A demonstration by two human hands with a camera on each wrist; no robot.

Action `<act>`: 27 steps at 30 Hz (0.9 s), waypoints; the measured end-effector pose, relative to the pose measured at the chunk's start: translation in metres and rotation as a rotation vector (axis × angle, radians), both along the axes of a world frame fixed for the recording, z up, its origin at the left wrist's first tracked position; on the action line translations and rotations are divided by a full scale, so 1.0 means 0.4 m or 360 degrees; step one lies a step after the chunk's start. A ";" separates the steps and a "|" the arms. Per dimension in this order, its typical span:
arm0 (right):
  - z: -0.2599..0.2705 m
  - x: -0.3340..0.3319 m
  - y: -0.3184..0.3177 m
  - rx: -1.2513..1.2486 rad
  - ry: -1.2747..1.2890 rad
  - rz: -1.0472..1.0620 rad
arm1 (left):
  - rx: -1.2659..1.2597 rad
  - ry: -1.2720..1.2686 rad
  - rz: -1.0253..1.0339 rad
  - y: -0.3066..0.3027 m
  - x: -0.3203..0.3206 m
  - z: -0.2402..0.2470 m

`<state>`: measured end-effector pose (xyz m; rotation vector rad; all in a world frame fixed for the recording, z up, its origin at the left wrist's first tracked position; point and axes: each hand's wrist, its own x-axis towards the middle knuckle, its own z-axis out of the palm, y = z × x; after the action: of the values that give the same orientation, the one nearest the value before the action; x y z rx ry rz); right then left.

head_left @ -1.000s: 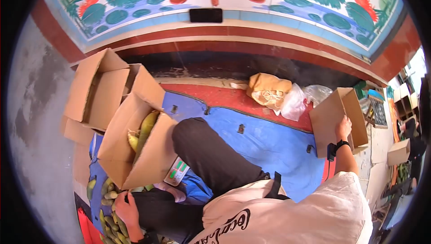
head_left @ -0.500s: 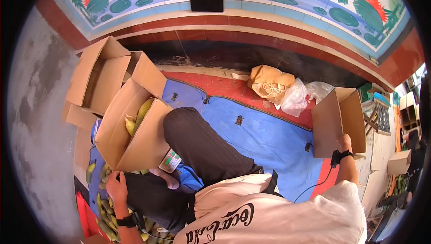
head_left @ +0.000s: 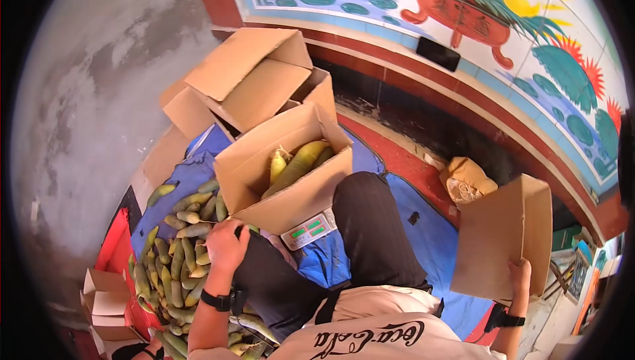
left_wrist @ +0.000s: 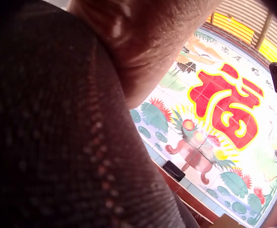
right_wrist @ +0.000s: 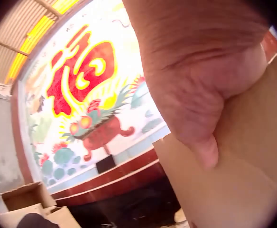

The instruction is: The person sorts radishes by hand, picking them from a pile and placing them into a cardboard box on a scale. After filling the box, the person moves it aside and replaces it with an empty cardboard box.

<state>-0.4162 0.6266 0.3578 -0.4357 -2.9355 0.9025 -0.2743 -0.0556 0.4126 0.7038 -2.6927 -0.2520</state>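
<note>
My right hand point(head_left: 520, 277) grips the wall edge of an upright cardboard box point(head_left: 486, 244) at the right. In the right wrist view its thumb point(right_wrist: 207, 152) lies against the box's outer face; the other fingers are hidden. My left hand point(head_left: 227, 246) rests on my dark-trousered knee, fingers loosely bent, close to the lower corner of another open box point(head_left: 291, 194). Large green radishes point(head_left: 301, 165) lie inside that box. A digital scale point(head_left: 309, 229) with lit green displays shows beneath its front edge. The left wrist view shows mostly trouser cloth point(left_wrist: 58, 133) and part of the hand.
Many green radishes point(head_left: 178, 261) are heaped on blue cloth at the left. Stacked open cartons point(head_left: 254, 89) stand behind the filled box. A brown bag point(head_left: 466, 180) sits by the painted tile wall. Small boxes point(head_left: 106, 297) stand at lower left.
The head view has swung left, bringing the radish heap into view. My right hand has moved lower along the box's edge. The left hand stays at the knee.
</note>
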 end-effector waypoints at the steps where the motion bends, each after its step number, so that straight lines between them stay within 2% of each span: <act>1: 0.052 -0.011 -0.053 0.0006 -0.0030 0.0091 | 0.0022 0.0009 -0.0022 0.001 0.001 0.003; 4: 0.209 -0.030 -0.241 0.0012 -0.0052 0.0286 | 0.0045 0.0016 -0.0022 -0.001 0.010 0.007; 6: 0.279 -0.038 -0.347 -0.0522 0.0309 0.0505 | 0.0049 0.0054 0.0003 -0.004 0.023 0.002; 10: 0.425 -0.098 -0.494 -0.0643 0.0361 0.0629 | 0.0047 0.0081 0.0013 -0.005 0.046 0.006; 12: 0.499 -0.140 -0.606 -0.0270 0.0790 0.0858 | 0.0066 0.0112 -0.0009 -0.005 0.056 0.014; 16: 0.585 -0.294 -0.869 0.0068 0.1419 0.1295 | 0.0068 0.0148 -0.0007 -0.010 0.075 0.009; 20: 0.616 -0.469 -1.164 0.0344 0.1897 0.1466 | 0.0084 0.0247 -0.0022 -0.015 0.080 0.011; 27: 0.578 -0.703 -1.662 0.0592 0.2247 0.1684 | 0.0200 0.0242 0.0077 -0.031 0.096 0.018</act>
<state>-0.6972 -0.0383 0.5888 1.2924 -1.6730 0.2992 -0.2360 -0.0681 0.4196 0.7536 -2.5293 -0.4471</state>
